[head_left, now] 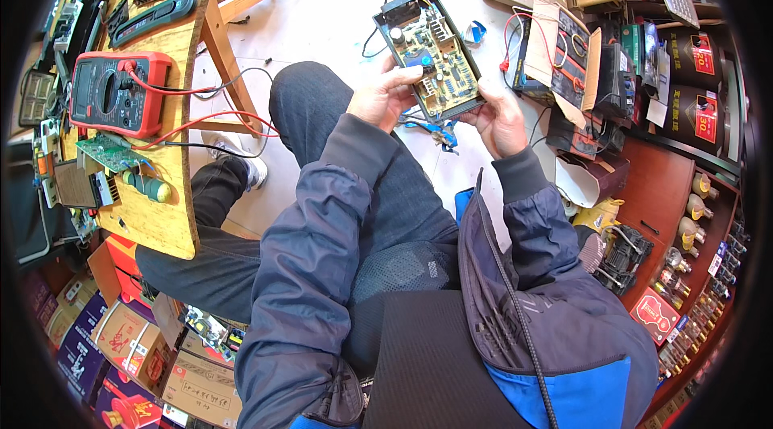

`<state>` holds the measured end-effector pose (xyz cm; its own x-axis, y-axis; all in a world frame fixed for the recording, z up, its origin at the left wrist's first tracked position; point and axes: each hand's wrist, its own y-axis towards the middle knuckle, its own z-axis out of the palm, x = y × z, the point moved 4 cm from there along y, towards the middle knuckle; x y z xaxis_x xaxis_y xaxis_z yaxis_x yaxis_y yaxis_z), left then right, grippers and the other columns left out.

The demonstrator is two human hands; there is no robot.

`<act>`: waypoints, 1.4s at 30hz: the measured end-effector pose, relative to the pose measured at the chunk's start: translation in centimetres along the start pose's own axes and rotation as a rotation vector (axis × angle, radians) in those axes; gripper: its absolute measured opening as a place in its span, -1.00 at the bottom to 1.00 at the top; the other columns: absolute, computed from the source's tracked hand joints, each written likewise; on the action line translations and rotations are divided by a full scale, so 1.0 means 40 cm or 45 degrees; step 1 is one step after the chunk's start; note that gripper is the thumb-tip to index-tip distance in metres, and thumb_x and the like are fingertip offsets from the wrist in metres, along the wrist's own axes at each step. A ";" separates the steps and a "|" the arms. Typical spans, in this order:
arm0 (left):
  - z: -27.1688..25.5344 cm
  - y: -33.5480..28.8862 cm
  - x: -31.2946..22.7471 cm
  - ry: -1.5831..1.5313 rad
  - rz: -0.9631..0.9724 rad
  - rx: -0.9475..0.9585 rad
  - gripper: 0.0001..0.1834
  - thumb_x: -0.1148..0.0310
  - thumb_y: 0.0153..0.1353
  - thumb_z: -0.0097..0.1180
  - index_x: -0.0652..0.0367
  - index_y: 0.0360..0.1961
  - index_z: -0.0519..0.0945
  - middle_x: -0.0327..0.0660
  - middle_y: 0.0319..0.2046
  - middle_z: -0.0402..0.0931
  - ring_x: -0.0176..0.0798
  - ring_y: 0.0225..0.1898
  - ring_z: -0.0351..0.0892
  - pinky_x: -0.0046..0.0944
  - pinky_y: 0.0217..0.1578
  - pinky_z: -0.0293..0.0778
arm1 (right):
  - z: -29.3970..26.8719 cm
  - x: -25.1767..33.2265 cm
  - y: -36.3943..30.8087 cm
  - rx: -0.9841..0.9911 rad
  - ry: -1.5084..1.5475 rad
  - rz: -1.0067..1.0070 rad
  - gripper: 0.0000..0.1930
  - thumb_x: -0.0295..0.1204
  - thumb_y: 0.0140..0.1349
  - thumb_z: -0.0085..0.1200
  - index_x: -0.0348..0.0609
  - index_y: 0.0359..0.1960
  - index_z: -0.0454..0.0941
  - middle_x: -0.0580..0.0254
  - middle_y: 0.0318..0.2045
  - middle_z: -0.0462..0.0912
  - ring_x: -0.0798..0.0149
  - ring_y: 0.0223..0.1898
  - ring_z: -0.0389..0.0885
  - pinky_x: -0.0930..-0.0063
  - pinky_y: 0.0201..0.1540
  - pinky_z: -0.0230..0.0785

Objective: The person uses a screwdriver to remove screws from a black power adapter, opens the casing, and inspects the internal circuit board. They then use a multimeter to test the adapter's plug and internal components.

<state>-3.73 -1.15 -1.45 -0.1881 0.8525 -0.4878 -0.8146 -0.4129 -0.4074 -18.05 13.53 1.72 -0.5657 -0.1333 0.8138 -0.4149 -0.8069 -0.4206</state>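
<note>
As left hand (384,97), right hand (498,119) clasp circuit board (444,60) | between them | underside grip unclear

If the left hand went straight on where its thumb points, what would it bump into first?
The left hand would most likely meet the circuit board first: it holds the black case around that board, with its thumb over the board's edge. Depth there is hard to judge.
</note>
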 end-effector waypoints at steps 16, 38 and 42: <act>0.002 -0.003 0.000 0.008 0.001 -0.034 -0.34 0.34 0.36 0.26 0.17 0.44 0.35 -0.13 0.14 0.60 -0.17 0.16 0.59 -0.04 0.23 0.47 | -0.031 0.004 -0.014 -0.071 -0.308 0.041 -0.49 -0.25 0.50 -0.02 -0.51 0.25 0.48 -0.04 -0.08 0.74 0.15 -0.17 0.79 0.34 -0.05 0.68; -0.009 0.015 0.032 0.317 0.067 -0.035 -0.34 0.04 0.49 0.12 0.31 0.41 0.44 0.00 0.19 0.62 -0.14 0.28 0.53 -0.10 0.39 0.29 | -0.042 0.015 0.012 -0.246 -0.059 -0.114 -0.64 -0.27 0.59 0.02 -0.36 0.14 0.54 0.07 -0.03 0.72 0.22 -0.09 0.73 0.30 0.02 0.65; -0.004 0.020 0.029 0.343 0.105 0.035 -0.41 0.09 0.52 0.08 0.35 0.34 0.51 0.00 0.15 0.64 -0.16 0.22 0.59 -0.16 0.35 0.35 | -0.040 0.021 0.025 -0.296 0.001 -0.130 -0.66 -0.25 0.58 0.04 -0.34 0.10 0.56 0.10 -0.09 0.71 0.24 -0.13 0.73 0.30 0.01 0.65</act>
<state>-4.52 -0.53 -2.46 -0.1045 0.6988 -0.7077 -0.8180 -0.4651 -0.3384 -20.07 13.52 1.36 -0.5127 -0.0574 0.8567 -0.6225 -0.6624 -0.4169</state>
